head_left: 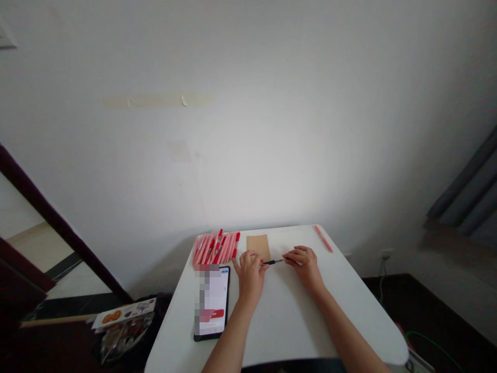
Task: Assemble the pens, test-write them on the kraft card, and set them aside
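A slim black-and-clear pen (275, 262) is held level between my two hands over the white table. My left hand (250, 269) pinches its left end, the fingertips closed round the dark part. At the other end, my right hand (303, 263) grips the pen with thumb and fingers, which hide that tip. Just behind my left hand lies a brown paper piece (258, 247), partly covered by the fingers. To the left is a pile of pink and red pens (216, 248). One pink pen (323, 238) rests alone near the right back edge.
A lit phone (213, 303) lies on the white table (287, 321) left of my left forearm. The wall (272, 129) stands right behind the table. On the floor at left is a filled dark bag (126, 336); a curtain (471, 191) hangs at right.
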Motion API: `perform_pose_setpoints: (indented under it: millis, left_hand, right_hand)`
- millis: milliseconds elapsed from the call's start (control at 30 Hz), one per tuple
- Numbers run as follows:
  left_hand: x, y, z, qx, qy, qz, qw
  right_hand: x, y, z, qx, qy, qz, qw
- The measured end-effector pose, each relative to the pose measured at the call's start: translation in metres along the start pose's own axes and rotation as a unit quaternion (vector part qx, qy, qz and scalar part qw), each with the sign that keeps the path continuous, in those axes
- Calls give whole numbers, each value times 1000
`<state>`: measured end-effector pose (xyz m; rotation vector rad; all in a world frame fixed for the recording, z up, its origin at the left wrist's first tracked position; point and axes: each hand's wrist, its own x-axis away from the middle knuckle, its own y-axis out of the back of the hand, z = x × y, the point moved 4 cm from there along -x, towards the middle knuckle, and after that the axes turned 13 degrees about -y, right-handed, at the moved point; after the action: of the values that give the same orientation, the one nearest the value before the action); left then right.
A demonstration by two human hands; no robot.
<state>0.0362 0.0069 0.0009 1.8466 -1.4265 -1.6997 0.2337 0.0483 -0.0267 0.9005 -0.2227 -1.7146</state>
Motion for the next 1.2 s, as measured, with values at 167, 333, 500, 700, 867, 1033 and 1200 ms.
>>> perform_pose_setpoints:
  millis: [167, 333, 500, 700, 867, 1033, 1200]
  left_hand:
    - [0, -2, 1, -13, 6, -6, 1000]
    - [-1, -4, 2, -29, 0, -19, 999]
    - [-1, -3, 3, -38, -4, -27, 999]
    - [0, -1, 1, -19, 7, -14, 1000]
    - [0, -1, -1, -3, -6, -3, 1000]
    - [0, 0, -1, 13, -1, -3, 1000]
    - [-1, 3, -3, 12, 3, -10, 1000]
  right_hand:
    - [0, 1, 1, -6, 0, 1, 1000]
    - [0, 0, 1, -8, 11, 10, 1000]
    - [0, 0, 1, -5, 23, 5, 1000]
    - [0, 1, 1, 1, 17, 2, 1000]
    - [-1, 2, 2, -1, 16, 6, 1000]
    - [0, 2, 3, 0, 12, 8, 1000]
    - [0, 3, 4, 3, 9, 1, 1000]
